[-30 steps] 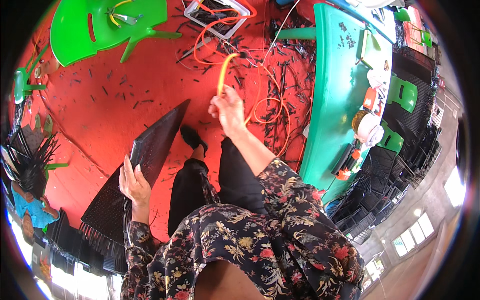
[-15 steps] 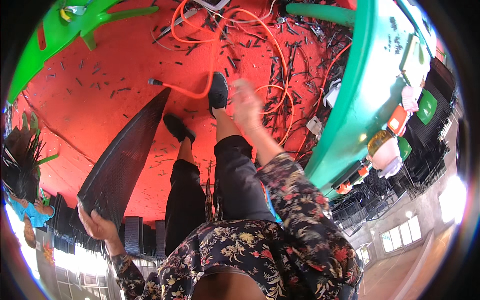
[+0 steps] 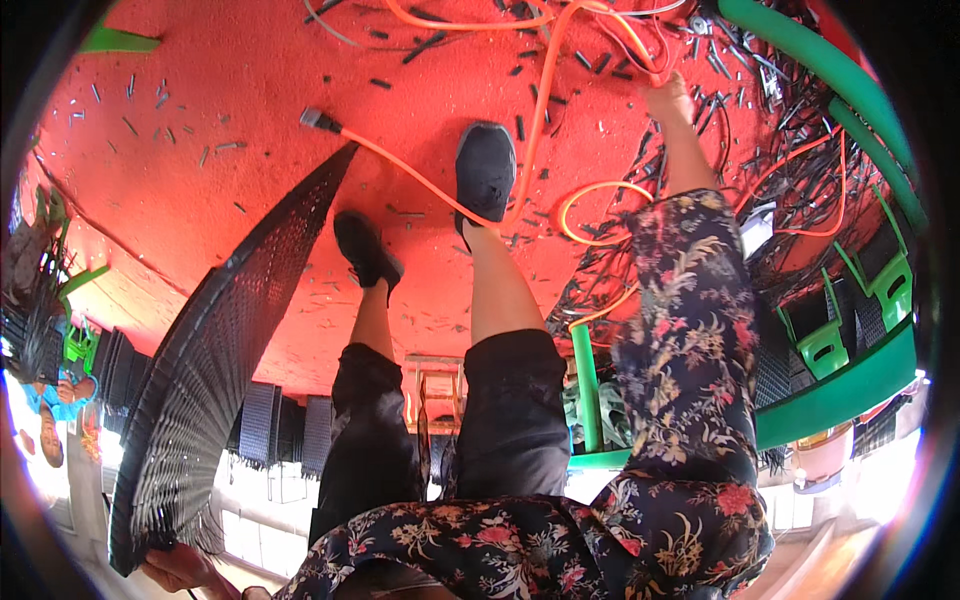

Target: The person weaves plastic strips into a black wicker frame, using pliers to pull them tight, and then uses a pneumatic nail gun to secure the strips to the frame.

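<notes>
The black woven panel is at the left, long and bent like a big leaf. It leans, with its wide end low by the person and its thin tip up near the dark end of the orange cord. The left hand is down at the bottom of the panel, and its grip is pinching the low edge. The right hand is far from the panel, stretched out at the top right, right by a loop of the orange cord. It is small and a bit blurry there, so I cannot tell if its grip is spread or pressed together on the cord. The cord runs in loops over the red floor, and one bend of it passes by the front black shoe. The other black shoe is a little way back, between the panel and the first shoe. Little black scraps lie all over the floor, and there are lots of them in a messy heap on the right. The person has black pants and a dark flowery sleeve. More dark woven pieces stand behind the legs. Green chairs are over on the right. Far off at the left edge is another person in a blue top.
</notes>
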